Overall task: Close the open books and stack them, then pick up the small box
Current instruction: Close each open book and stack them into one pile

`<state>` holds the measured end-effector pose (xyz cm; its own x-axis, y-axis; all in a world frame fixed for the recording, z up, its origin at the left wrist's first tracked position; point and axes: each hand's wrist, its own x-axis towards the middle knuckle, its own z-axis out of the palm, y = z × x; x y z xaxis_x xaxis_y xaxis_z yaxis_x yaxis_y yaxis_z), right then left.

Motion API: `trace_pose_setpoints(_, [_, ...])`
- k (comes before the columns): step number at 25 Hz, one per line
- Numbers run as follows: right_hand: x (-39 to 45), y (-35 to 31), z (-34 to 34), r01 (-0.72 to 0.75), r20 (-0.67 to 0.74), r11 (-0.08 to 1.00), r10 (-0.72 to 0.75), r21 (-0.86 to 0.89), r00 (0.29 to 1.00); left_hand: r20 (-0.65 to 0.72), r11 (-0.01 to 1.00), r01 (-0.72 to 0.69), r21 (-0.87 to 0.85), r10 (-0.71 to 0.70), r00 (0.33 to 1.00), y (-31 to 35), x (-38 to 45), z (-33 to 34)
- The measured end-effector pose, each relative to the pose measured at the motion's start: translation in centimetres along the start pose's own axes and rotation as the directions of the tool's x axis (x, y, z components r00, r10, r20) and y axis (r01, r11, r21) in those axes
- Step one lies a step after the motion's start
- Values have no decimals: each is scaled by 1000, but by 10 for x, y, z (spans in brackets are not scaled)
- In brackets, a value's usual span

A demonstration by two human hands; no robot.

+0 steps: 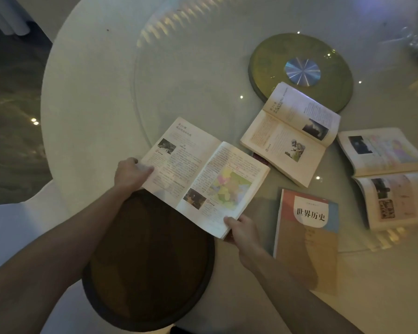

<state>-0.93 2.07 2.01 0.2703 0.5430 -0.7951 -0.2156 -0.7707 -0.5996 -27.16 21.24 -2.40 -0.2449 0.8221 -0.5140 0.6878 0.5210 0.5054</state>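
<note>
Both hands hold the nearest open book [203,174] by its outer edges: the left hand [130,174] curls over the left page margin, the right hand [241,229] pinches the lower right corner. It hangs partly over a dark round tray [147,261] beneath the forearms. Closing seems the step in hand; next, fold one half onto the other. Right of the right hand lies a closed history textbook [307,237] on the desk [87,92], a likely stack base. Beyond, two more open books [290,133] [386,177] wait. No small box can be made out

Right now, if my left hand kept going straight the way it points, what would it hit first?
The left hand already grips the open book at its left edge; straight on lies that book's left page, though depth is unclear.
</note>
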Motion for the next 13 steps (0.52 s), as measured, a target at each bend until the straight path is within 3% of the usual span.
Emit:
trace_pose_setpoints(5, [-11,-42,2,307,-17,945,-311,-111,950,190,960,-36,-278,92,978,15,-38,-18])
trace_pose_setpoints(10, [-19,-67,19,455,232,882,-420,-123,877,373,848,-58,-527,292,881,36,-98,-3])
trace_pose_setpoints(13, [-22,-64,24,475,381,871,-400,-124,833,450,762,29,-647,351,821,62,-130,18])
